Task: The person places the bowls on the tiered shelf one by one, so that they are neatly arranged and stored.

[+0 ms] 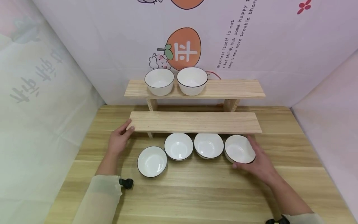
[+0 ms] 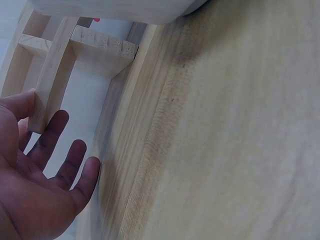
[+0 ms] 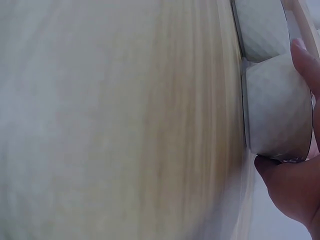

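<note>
My left hand (image 1: 118, 138) pinches the left end of the lower board of a two-tier wooden stand (image 1: 193, 122). In the left wrist view its thumb lies on one face of the board (image 2: 52, 82) and a forefinger on the other; the other fingers spread free. On the right, my right hand (image 1: 261, 165) holds the rightmost white bowl (image 1: 239, 149), thumb at its near side and fingers along its right side. The right wrist view shows the bowl's patterned outer wall (image 3: 280, 105) between thumb and fingers. That bowl stands upright by the lower board's front edge.
Leftward in a row stand a white bowl (image 1: 208, 145), another bowl (image 1: 179, 147) and a nearer bowl (image 1: 152, 161). Two more, a left bowl (image 1: 159, 81) and a right bowl (image 1: 192, 81), sit on the upper board (image 1: 235, 88). Printed cloth (image 1: 112, 46) encloses the wooden table (image 1: 195, 199).
</note>
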A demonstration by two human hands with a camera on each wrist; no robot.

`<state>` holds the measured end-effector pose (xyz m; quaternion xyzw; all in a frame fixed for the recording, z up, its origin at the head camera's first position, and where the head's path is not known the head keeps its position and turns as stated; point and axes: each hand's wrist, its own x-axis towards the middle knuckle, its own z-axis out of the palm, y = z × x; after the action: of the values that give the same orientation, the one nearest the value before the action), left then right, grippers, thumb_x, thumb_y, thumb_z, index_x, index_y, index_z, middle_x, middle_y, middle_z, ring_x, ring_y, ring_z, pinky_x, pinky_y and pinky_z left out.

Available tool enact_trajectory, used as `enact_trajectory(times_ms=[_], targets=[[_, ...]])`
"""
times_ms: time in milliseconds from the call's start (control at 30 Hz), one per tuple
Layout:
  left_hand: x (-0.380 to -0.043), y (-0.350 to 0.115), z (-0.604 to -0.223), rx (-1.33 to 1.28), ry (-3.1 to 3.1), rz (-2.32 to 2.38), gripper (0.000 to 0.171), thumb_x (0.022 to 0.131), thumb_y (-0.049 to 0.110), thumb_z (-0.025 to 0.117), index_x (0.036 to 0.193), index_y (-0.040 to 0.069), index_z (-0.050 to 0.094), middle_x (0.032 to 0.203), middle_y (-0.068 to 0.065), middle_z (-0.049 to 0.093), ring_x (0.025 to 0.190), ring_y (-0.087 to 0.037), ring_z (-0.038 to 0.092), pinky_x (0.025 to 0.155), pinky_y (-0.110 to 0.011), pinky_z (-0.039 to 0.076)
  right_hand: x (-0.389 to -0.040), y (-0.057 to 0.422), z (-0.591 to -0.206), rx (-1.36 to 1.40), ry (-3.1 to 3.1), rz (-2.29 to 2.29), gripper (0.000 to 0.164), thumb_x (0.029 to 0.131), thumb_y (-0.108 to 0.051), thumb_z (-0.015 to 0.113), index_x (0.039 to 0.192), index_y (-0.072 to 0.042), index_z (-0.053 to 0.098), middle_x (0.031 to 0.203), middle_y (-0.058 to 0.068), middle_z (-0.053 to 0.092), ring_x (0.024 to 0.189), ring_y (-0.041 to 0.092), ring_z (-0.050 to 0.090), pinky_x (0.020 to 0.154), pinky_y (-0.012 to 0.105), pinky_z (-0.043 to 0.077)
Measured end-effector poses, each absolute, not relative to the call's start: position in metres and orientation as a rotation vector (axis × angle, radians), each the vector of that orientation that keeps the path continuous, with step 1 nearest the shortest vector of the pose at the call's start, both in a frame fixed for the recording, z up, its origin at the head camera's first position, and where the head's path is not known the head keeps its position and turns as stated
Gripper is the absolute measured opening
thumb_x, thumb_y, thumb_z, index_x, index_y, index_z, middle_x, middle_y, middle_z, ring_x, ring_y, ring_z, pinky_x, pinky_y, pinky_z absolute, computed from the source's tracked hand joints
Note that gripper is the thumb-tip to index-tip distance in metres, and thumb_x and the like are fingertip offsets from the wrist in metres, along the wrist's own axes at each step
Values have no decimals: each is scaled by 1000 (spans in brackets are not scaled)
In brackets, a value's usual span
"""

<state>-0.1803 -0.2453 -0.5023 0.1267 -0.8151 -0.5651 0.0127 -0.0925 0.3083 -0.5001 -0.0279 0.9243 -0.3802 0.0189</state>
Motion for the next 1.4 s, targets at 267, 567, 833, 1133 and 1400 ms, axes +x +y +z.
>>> enact_trajectory(times_ms=[267, 567, 833, 1133, 1400], targets=[[-182, -246, -504, 398, -2533, -1767, 63, 94, 56, 72, 150, 32, 57, 159, 4, 46, 144, -15, 43, 114, -39, 43, -91, 312, -501, -74, 2894, -1126, 137, 65, -54, 97, 168, -21, 14, 162, 33, 28, 141, 58, 35, 104, 73, 36], [-181, -246, -504, 395, -2545, -1755, 63, 94, 56, 72, 150, 31, 56, 160, 3, 45, 146, -17, 41, 115, -40, 42, -88, 315, -497, -66, 2892, -1118, 135, 64, -56, 97, 168, -26, 16, 164, 31, 26, 142, 59, 32, 102, 76, 35], [-181, -246, -504, 388, -2544, -1759, 64, 94, 57, 72, 150, 31, 56, 159, 2, 46, 146, -16, 42, 114, -40, 43, -89, 318, -485, -91, 2880, -1185, 133, 66, -50, 98, 168, -28, 16, 165, 27, 30, 143, 55, 33, 105, 71, 34], [-182, -246, -503, 371, -2531, -1768, 63, 95, 55, 72, 150, 29, 56, 158, 2, 47, 146, -16, 40, 116, -40, 41, -93, 319, -467, -66, 2880, -1150, 130, 67, -50, 97, 168, -23, 19, 159, 29, 39, 137, 53, 42, 100, 68, 39], [-181, -247, -504, 367, -2523, -1778, 65, 94, 55, 73, 150, 27, 57, 159, 1, 46, 145, -16, 41, 115, -40, 42, -101, 317, -454, -68, 2864, -1179, 132, 68, -49, 97, 168, -27, 15, 160, 29, 36, 139, 50, 43, 101, 63, 41]])
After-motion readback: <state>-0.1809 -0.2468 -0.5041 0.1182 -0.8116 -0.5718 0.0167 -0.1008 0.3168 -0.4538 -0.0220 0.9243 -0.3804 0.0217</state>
